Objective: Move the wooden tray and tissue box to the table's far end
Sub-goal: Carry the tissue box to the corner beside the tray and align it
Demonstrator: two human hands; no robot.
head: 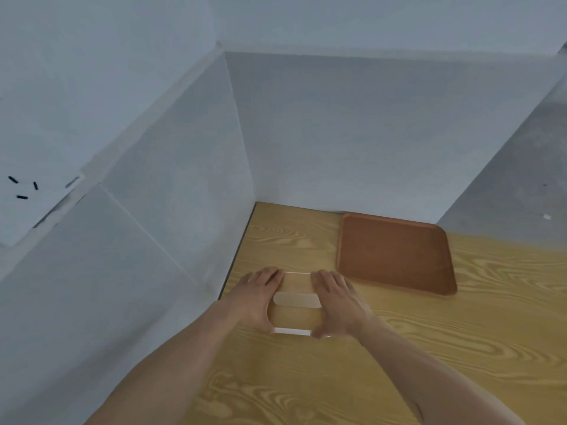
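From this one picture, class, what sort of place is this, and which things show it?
Probably a staged tabletop workspace, not a lived-in room: a wood-grain table boxed in by plain white panels, bearing only a wooden tray and a clear tissue box between two hands.

The wooden tray (394,253) is lying flat and empty, reddish-brown with rounded corners, up against the far wall. Just to its left, nearer, the tissue box (296,305) is sitting upright, wood-grained top, pale oval slot showing.

Reddish-brown wooden tray (394,254), yellow swirl-grained table (460,348), clear tissue box (297,302) with pale slot, white walls (337,133)
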